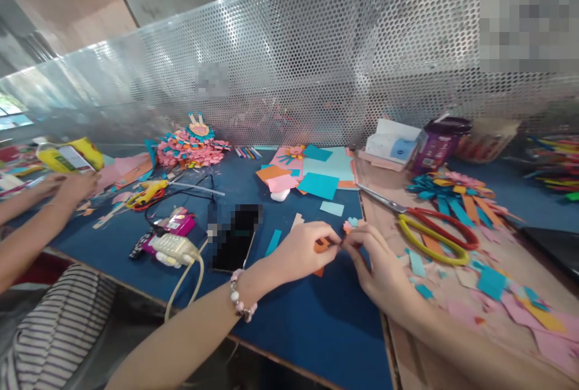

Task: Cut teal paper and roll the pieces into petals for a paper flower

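Fingers of our left hand [307,248] are pinched on a piece of orange paper [322,246], to the right of the phone [239,236] lying on the blue worktop [280,336]. Our right hand [377,260] meets it there, thumb and forefinger brought together at the paper's tip; whether they grip it too, we cannot tell. On our left wrist, just on the near side of the phone, is a beaded bracelet [235,296]. Left of the phone we have a cream plug block [174,248] with a cord. Well to the phone's right, past our right hand, lie paper scraps [491,281] and, a little farther, scissors [402,209] with red and yellow handles. Far left of the phone we see a co-worker's hand [79,185] near a yellow packet [90,150]. Beyond the phone, to its right, is a stack of coloured sheets [328,164]; beyond it to the left, a heap of mostly pink paper pieces [194,146]. Farthest back, behind the phone, stands a metal screen [289,58] full of holes.
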Tool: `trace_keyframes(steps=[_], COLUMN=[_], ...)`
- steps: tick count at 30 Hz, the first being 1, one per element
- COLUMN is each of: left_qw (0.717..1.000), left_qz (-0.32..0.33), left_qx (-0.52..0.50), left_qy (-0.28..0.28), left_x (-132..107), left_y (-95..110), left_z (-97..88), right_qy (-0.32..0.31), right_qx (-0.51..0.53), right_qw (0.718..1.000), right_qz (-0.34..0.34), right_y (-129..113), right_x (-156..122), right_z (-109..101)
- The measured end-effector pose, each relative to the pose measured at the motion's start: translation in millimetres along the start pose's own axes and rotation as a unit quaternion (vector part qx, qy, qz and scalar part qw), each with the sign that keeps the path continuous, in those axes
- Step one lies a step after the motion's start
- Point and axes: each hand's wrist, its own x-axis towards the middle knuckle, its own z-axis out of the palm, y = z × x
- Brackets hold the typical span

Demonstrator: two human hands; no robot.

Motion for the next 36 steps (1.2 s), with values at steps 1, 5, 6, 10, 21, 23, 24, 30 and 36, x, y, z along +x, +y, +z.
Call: trace_keyframes(steps=[1,5,6,10,21,23,24,30,36], left_qw=[1.0,0.999,0.998,0.992,0.975,0.973,0.971,0.964,0.96], left_qz=[-0.003,-0.042,-0.055,-0.096,-0.144,-0.154,-0.16,-0.185,-0.184], left_qx=[0.003,-0.017,-0.029,-0.084,-0.166,-0.174,-0.179,-0.19,-0.209], left_qy=[0.001,0.011,0.015,0.021,-0.015,-0.016,-0.014,-0.007,0.007], left_x=[0,2,2,4,3,3,4,4,3], left_y=[0,1,1,1,-3,-4,-5,-5,-3], left_z=[-0.7,-4.6,-5.8,-10.0,-13.9,-13.3,-12.7,-11.1,-14.6], right_qy=[0.001,0.007,0.006,-0.026,-0.073,-0.077,-0.081,-0.09,-0.105], right_qx=[-0.001,-0.004,-0.005,-0.014,0.093,0.135,0.154,0.248,0.289], right_qw=[1.0,1.0,0.999,0.995,0.976,0.966,0.959,0.922,0.909], right_qz=[0.0,0.027,0.042,0.093,0.181,0.208,0.225,0.285,0.282], right_y=[-1,-3,-3,-3,-2,-5,-6,-10,-8], right_x=[0,2,2,3,0,3,5,12,9], right_z=[0,1,1,2,-2,-4,-5,-10,-11])
